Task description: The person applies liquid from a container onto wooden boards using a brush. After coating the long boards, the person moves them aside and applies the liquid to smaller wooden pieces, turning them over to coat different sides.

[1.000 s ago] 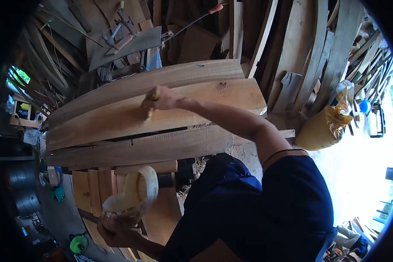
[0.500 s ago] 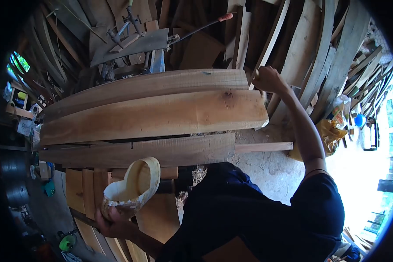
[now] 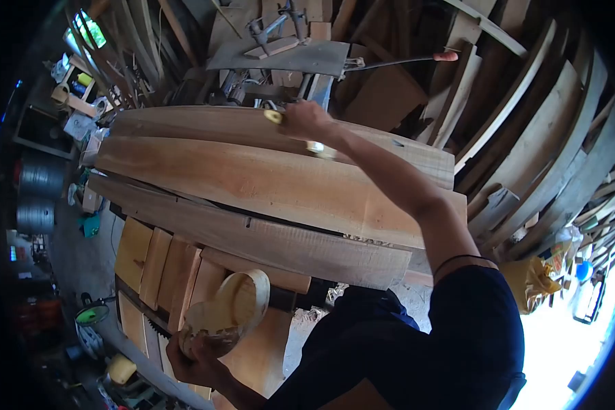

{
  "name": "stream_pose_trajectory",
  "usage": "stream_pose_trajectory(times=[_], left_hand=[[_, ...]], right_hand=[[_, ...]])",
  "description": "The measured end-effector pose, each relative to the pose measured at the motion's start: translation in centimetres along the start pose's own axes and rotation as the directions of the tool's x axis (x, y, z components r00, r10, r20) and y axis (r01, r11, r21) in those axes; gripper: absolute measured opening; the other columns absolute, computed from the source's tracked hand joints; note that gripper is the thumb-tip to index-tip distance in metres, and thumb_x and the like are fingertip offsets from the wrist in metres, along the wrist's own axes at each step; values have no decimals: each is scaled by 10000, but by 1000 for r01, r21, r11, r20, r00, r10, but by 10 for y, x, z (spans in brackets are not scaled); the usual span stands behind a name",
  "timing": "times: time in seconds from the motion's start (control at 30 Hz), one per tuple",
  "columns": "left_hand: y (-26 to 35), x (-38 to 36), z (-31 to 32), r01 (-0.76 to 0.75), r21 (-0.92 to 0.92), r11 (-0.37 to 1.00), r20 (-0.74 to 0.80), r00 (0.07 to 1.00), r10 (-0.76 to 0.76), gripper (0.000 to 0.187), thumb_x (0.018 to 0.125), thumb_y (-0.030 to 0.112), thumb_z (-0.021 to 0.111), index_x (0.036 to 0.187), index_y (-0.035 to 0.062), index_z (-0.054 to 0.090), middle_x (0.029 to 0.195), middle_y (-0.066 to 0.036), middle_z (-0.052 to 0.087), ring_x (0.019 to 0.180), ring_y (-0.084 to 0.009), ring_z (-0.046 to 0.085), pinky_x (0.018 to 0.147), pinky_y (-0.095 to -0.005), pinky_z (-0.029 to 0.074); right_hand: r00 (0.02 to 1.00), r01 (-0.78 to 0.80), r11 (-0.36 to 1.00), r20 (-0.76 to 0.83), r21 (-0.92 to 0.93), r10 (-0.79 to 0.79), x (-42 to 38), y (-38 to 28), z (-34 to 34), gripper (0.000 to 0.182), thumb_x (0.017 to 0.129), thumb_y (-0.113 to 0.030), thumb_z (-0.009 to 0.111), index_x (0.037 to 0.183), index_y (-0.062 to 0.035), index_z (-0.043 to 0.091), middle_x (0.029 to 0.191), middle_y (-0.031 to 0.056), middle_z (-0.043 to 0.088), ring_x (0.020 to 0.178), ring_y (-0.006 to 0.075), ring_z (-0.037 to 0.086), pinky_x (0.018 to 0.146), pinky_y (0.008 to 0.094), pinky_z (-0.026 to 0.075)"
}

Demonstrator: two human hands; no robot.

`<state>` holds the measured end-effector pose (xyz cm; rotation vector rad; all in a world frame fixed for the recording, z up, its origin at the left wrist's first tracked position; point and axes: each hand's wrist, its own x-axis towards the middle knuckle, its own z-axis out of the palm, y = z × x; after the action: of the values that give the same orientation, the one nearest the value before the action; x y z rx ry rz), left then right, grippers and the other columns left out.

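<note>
Over planks (image 3: 253, 181) | right hand (image 3: 301, 119) outstretched, fingers gripping brush (image 3: 275, 117)

Pale carved wooden bowl (image 3: 234, 309) is tilting on edge low in view, hollow side showing, rough base downward. A yellowish-handled tool (image 3: 294, 130) is lying across the top plank (image 3: 253, 126), mostly hidden.

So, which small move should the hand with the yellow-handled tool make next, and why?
Probably draw the right hand back toward the body. It grips the yellow-handled tool at full stretch over the top plank, while the left hand alone holds the carved wooden bowl low down, far from the tool. I cannot tell what kind of tool it is.
</note>
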<state>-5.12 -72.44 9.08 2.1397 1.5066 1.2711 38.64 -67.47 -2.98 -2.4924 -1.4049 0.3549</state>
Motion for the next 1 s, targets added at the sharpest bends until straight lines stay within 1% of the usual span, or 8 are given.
stream_pose_trajectory(times=[0.07,0.1,0.17,0.4,0.6,0.77,0.83,1.0], left_hand=[[3,-2,0,32,5,999,-7,999,-32,397,746,317,681,907,-41,618,836,-86,614,763,-203,578,701,-330,477],[4,-4,1,60,-3,998,-4,998,-60,377,739,289,677,908,-42,617,836,-85,614,762,-201,576,702,-327,476],[11,-5,4,49,-18,999,-16,999,-49,394,742,307,690,904,-44,615,831,-82,610,757,-196,572,697,-322,473],[27,-4,15,-58,-161,985,-12,998,56,463,759,375,741,897,-44,602,803,-65,586,726,-177,548,661,-296,452],[28,-5,29,-52,-272,961,95,992,80,365,738,266,733,897,-32,594,796,-58,580,746,-161,537,667,-274,438],[37,-3,37,-121,-359,926,148,972,184,284,697,154,706,885,-25,590,761,-58,581,686,-154,531,626,-261,437],[39,-3,40,-135,-387,912,122,973,195,287,689,146,711,885,-25,589,752,-59,580,669,-153,528,613,-259,435],[35,-5,30,-122,-438,891,94,979,180,288,666,119,726,879,-19,590,729,-58,575,652,-150,530,603,-253,435]], right_hand=[[983,3,975,-179,221,37,22,-28,5,403,806,-387,588,918,-12,683,827,208,676,829,333,671,782,398,537],[984,14,975,-177,224,26,41,-35,22,403,806,-387,588,918,-12,683,827,208,676,829,333,671,782,398,537],[984,35,807,-162,590,76,73,-38,47,379,811,-390,602,971,-58,693,905,183,680,908,331,652,848,392,506],[994,24,711,-91,703,56,9,40,50,246,827,-325,651,1020,-186,714,1007,69,696,922,220,655,837,336,507],[949,-63,572,-128,818,287,-157,177,-2,204,861,-200,662,985,-41,698,800,37,694,663,68,607,593,211,498],[867,-382,772,-91,508,490,-262,224,-73,198,802,-166,607,791,12,694,616,85,660,563,131,655,570,252,538],[836,-524,849,-151,68,528,-270,217,-85,200,761,-151,585,724,24,675,569,115,646,550,175,668,585,301,555],[870,-491,835,90,250,485,-219,169,-71,228,773,-143,556,752,61,658,565,128,646,533,212,671,552,311,569]])
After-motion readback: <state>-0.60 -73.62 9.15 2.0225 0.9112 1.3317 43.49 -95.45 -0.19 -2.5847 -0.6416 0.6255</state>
